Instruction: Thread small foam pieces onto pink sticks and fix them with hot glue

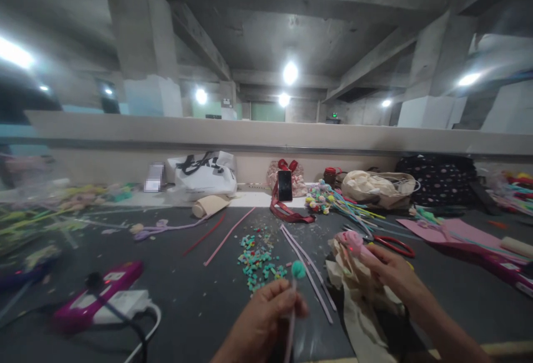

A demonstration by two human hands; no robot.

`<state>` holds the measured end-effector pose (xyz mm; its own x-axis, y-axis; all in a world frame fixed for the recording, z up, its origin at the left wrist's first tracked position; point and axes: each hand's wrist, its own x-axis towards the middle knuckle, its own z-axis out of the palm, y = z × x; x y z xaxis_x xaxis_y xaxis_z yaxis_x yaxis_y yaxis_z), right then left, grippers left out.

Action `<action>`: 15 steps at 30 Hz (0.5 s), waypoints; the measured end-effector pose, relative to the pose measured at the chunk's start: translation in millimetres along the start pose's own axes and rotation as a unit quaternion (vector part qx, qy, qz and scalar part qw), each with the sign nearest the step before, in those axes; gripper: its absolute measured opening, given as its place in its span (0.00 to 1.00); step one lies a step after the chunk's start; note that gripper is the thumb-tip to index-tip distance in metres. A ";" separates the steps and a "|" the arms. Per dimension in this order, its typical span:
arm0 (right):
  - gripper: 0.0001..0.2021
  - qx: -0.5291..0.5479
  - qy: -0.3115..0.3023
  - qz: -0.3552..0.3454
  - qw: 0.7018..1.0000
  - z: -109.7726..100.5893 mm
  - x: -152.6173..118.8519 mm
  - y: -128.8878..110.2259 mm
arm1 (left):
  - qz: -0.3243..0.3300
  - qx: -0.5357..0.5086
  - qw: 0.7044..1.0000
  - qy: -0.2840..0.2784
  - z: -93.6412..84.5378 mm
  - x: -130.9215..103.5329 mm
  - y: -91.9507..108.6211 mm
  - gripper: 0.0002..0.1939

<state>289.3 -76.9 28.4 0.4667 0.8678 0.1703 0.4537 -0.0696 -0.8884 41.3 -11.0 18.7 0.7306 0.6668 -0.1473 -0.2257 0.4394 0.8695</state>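
Nearest to the camera is the left hand (pixel 270 310), its fingers closed around a pale stem (pixel 290 335). On the stem's upper end, just above these fingers, sits a green pompom (pixel 298 269). The right hand (pixel 389 268) grips a pink tool (pixel 352 241) above a crumpled beige cloth (pixel 353 296), apart from the pompom. The step in hand seems to be work on this stem's head; the next move, I judge, calls for a steady stem and careful aim of the tool. Beyond the left hand lie scattered green bits (pixel 258 257), and between the hands, loose lilac stems (pixel 308 274). Farther back, a white bag (pixel 204 177) carries large black lettering, which I cannot read surely. The label on the magenta power strip (pixel 100 296) is too small.
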 end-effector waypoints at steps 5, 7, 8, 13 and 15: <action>0.17 0.022 -0.005 0.011 1.000 -0.4 0.6 3.5 | 0.011 -0.163 0.986 -0.028 60.6 32.4 -8.9 0.07; 0.17 0.041 -0.019 0.013 0.999 0.1 1.3 5.4 | 0.030 -0.215 0.976 -0.021 78.4 50.2 -17.8 0.09; 0.16 0.050 -0.024 0.008 0.998 0.4 1.7 6.6 | 0.034 -0.239 0.970 -0.009 84.7 58.8 -23.2 0.08; 0.16 0.082 -0.017 0.009 0.996 1.2 3.6 11.8 | 0.020 -0.251 0.962 0.101 92.8 89.0 -53.4 0.02; 0.16 0.088 -0.009 0.014 0.996 0.3 3.3 13.3 | 0.019 -0.242 0.962 0.128 90.1 93.5 -62.4 0.02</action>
<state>296.7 -74.9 17.0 0.4620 0.8759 0.1388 0.3011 -0.0077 -0.9536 181.8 -30.3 -6.9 0.5472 0.7870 -0.2848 -0.5676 0.5990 0.5648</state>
